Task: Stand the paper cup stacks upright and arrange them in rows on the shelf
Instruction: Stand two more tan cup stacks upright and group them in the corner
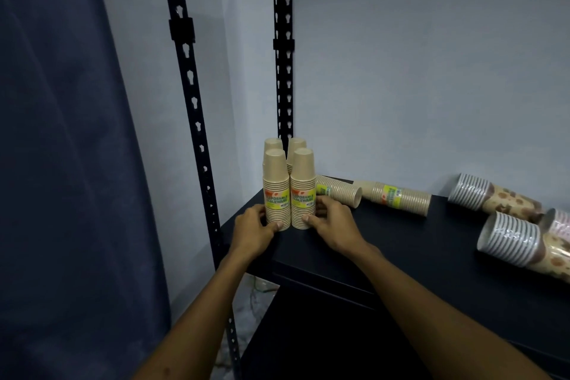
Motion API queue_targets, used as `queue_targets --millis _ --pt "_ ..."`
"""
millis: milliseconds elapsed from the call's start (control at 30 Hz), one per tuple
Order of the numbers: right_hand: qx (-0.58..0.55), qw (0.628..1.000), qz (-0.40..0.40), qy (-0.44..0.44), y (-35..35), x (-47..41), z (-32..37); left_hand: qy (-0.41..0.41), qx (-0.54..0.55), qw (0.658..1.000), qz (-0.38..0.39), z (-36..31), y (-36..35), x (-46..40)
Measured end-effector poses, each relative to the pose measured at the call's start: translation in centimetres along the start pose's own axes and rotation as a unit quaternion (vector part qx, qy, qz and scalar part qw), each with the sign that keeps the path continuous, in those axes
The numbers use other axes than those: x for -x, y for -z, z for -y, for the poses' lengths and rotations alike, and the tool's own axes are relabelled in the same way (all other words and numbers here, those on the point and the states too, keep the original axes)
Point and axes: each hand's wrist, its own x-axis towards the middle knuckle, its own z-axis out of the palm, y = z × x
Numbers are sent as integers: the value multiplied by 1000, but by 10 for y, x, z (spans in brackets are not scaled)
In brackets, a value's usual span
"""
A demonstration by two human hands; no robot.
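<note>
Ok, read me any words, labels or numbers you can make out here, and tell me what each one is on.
"DISPOSABLE TABLEWARE": yellow-green label on the front left upright cup stack; the first letters are partly blurred.
The same label on the front right upright cup stack.
Small print and barcode beneath: too small to read.
Label on the lying kraft cup stack: sideways, unreadable.

Two bare forearms — left hand (251, 230), right hand (334, 225) — short pale nails on the fingers (279, 225).
</note>
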Motion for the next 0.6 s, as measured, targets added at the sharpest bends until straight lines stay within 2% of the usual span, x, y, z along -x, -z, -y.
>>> queue_targets --millis 133,600 --pt "6 1000 1 25 -4 -8 0 -1 -1 1000 -2 1 1 -5" --pt "6 1000 -23 5 -10 -15 -6 4 -10 999 -36 4 -4 -6"
